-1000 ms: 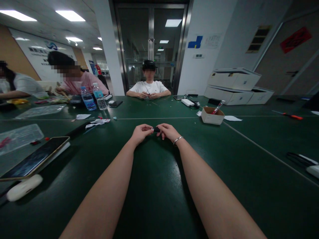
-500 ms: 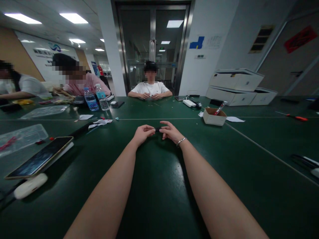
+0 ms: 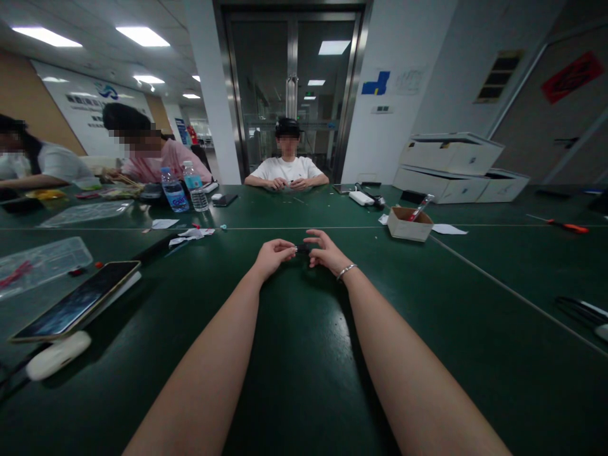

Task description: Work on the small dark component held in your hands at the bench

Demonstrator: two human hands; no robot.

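Observation:
Between the fingertips of my left hand (image 3: 275, 256) is a small black piece (image 3: 302, 249) with a shiny, metal-looking end; it is too small to name. My left thumb and fingers pinch its left end. Around the other end, my right hand (image 3: 327, 253) has its fingers spread and curved, with a bracelet (image 3: 346, 270) at the wrist. Whether a right fingertip still touches the piece is hard to make out. Both hands are above the dark green table (image 3: 304, 354).
Left lie a phone (image 3: 78, 301), a white rounded device (image 3: 59, 354), a clear plastic case (image 3: 45, 263) and paper scraps (image 3: 192, 234). Bottles (image 3: 174, 190) stand farther back. Right are a small box (image 3: 409, 225), a screwdriver (image 3: 565, 225) and stacked white cases (image 3: 451, 168). Several people sit around.
My right fingers have opened a little and drawn slightly right, so more of the black piece shows. My left hand keeps its pinch in about the same place.

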